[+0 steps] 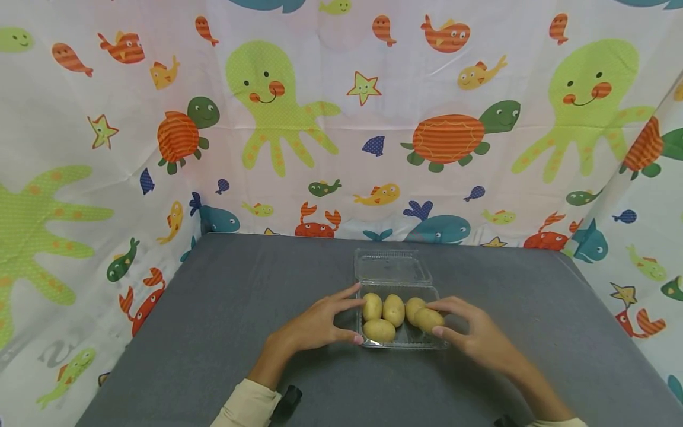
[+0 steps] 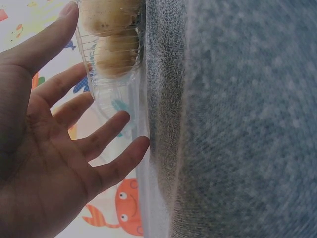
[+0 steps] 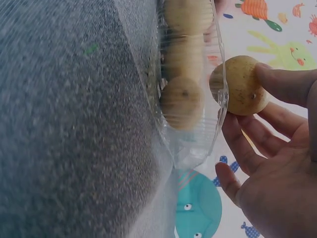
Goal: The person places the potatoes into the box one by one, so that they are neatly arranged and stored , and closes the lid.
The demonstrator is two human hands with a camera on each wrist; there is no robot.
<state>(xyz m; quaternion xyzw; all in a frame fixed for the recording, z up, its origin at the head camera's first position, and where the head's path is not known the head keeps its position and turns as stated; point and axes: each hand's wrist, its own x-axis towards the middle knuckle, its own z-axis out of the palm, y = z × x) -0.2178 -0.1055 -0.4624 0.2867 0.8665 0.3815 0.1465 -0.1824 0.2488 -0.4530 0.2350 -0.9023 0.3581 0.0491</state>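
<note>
A clear plastic clamshell container (image 1: 408, 339) stands on the table with its lid (image 1: 392, 268) folded back. Several yellow potatoes (image 1: 393, 310) lie inside it. My right hand (image 1: 480, 338) pinches one potato (image 3: 240, 85) between thumb and fingers at the container's right side. In the right wrist view that potato is up at the rim, higher than the others, which show through the ribbed wall. My left hand (image 1: 315, 323) is at the left side, fingers spread and relaxed. Its thumb (image 2: 67, 17) touches the rim, and no potato is in that hand.
The container sits on a grey table (image 1: 240, 284). A white curtain (image 1: 341, 136) printed with sea animals rises behind the table and along both sides.
</note>
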